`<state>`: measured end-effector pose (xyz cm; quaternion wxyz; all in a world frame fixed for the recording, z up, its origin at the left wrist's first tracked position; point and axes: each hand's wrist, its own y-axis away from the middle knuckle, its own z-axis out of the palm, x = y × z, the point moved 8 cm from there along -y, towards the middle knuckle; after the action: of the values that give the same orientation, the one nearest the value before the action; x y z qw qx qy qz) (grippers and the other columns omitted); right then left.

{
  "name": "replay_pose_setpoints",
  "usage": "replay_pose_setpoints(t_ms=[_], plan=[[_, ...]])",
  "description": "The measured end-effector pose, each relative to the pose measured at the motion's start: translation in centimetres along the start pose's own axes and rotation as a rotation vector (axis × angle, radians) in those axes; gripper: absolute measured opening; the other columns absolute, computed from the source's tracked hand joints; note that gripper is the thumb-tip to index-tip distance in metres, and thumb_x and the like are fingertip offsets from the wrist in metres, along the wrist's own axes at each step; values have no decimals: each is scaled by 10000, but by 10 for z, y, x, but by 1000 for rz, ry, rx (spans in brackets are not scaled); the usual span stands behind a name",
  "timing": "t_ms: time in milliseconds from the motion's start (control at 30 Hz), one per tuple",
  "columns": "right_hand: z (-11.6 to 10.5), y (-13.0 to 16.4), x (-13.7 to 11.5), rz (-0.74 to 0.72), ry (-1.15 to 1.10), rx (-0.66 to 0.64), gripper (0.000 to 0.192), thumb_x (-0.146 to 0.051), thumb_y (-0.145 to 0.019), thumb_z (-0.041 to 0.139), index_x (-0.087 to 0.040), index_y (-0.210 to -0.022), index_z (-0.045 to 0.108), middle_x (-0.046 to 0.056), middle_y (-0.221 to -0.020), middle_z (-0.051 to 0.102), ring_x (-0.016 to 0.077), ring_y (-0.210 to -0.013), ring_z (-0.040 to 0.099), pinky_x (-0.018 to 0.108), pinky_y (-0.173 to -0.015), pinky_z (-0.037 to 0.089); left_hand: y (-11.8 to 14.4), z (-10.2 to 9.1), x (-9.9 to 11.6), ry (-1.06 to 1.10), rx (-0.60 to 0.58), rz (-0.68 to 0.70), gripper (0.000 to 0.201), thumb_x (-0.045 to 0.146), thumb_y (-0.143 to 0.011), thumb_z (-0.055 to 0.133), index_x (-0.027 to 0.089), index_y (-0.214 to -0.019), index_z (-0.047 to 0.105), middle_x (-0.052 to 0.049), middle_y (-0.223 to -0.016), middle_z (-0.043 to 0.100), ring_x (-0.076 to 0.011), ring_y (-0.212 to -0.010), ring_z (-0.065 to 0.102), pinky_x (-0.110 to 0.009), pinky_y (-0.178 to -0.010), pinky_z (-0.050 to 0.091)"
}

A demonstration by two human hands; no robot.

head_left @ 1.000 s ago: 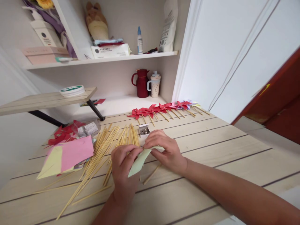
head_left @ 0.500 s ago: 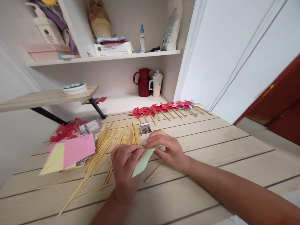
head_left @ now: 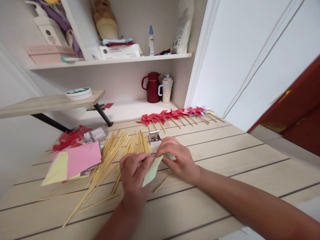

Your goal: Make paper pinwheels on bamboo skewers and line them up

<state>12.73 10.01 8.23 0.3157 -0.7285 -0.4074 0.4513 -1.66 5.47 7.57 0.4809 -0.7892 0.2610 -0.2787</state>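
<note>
Between my two hands a sheet of light green paper [head_left: 151, 171] is bent and held above the table. My left hand [head_left: 135, 176] is closed on its left side, the fingertips meeting those of the other hand at the top edge. My right hand [head_left: 178, 160] pinches the paper from the right, and its fingers hide part of it. Just beyond them stands a small open white box [head_left: 155, 137] of metal fasteners. Under my right hand one thin wooden stick [head_left: 162, 184] lies on the table. A heap of wooden sticks [head_left: 110, 163] spreads out left of my hands.
Red paper pinwheels [head_left: 165, 116] on sticks lie in a row along the table's back. Pink paper sheets [head_left: 83, 159] and a yellow sheet [head_left: 56, 168] lie at the left, near red paper pieces [head_left: 67, 140]. A small raised wooden shelf [head_left: 50, 102], a red jug [head_left: 153, 88] and a cup [head_left: 167, 90] stand behind.
The green paper has tilted slightly, and my hands have shifted a little while keeping hold of it. The whole view has moved slightly; the objects on the table look unchanged.
</note>
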Motion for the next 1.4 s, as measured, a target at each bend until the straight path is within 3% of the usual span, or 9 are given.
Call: replay_pose_setpoints(t_ms=[267, 400, 500, 600, 867, 967, 1067, 1233, 1400], plan=[[2, 0, 22, 78, -42, -10, 72, -233, -922, 629, -238, -916, 700, 61, -853, 718, 223, -889, 643, 416, -839, 527, -3, 11, -13, 31, -47, -99, 112, 250, -884, 678, 255, -993, 703, -34, -963, 690, -205, -921, 645, -395, -887, 460], [-11, 0, 48, 261, -109, 46, 117, -314, -901, 662, -219, -860, 716, 52, -851, 720, 207, -845, 661, 370, -782, 525, -4, 6, -28, 159, -80, -173, 363, 440, -938, 574, 247, -1240, 625, -74, -1047, 686, -237, -1000, 637, -438, -940, 462], [-26, 2, 72, 409, -191, 135, 150, -350, -834, 722, -201, -832, 714, 37, -837, 723, 187, -787, 655, 342, -751, 513, 2, -8, -59, 238, 77, -382, 357, 397, -985, 473, 217, -1257, 617, -67, -994, 680, -203, -903, 658, -384, -866, 504], [-33, 8, 97, 574, -350, 219, 203, -365, -750, 786, -189, -786, 691, 11, -768, 702, 160, -696, 618, 303, -662, 488, 11, -19, -90, 104, 209, -566, 278, 370, -959, 527, 196, -1113, 681, -44, -896, 680, -175, -793, 654, -336, -791, 520], [0, 24, 117, 808, -760, 98, 320, -340, -609, 881, -159, -766, 668, -3, -730, 700, 130, -651, 603, 271, -640, 467, -2, -61, -109, 40, 412, -650, 266, 354, -921, 571, 169, -1062, 701, -28, -889, 668, -108, -635, 598, -277, -677, 521], [9, 23, 111, 824, -857, 72, 336, -333, -587, 895, -157, -765, 671, -2, -718, 707, 132, -640, 616, 277, -645, 485, -3, -77, -123, 42, 336, -757, 271, 354, -895, 576, 172, -1047, 707, -19, -829, 678, -122, -621, 601, -273, -641, 511], [12, 22, 108, 840, -937, 91, 351, -324, -567, 915, -159, -777, 688, 5, -732, 725, 142, -663, 645, 284, -667, 508, 3, -84, -140, -51, 96, -808, 244, 330, -860, 572, 184, -977, 729, -25, -788, 687, -160, -648, 624, -297, -644, 508], [10, 25, 119, 852, -1021, 177, 327, -300, -587, 923, -180, -814, 721, 13, -812, 759, 154, -742, 684, 297, -740, 540, -1, -90, -134, -382, -172, -481, 233, 308, -867, 538, 205, -909, 743, -67, -925, 710, -220, -785, 648, -366, -752, 498], [7, 26, 128, 841, -1033, 226, 299, -300, -591, 927, -190, -791, 734, 14, -814, 763, 156, -735, 679, 298, -733, 541, -14, -68, -121, -520, -365, -303, 257, 241, -905, 495, 188, -985, 734, -101, -1008, 686, -260, -916, 651, -399, -835, 484]])
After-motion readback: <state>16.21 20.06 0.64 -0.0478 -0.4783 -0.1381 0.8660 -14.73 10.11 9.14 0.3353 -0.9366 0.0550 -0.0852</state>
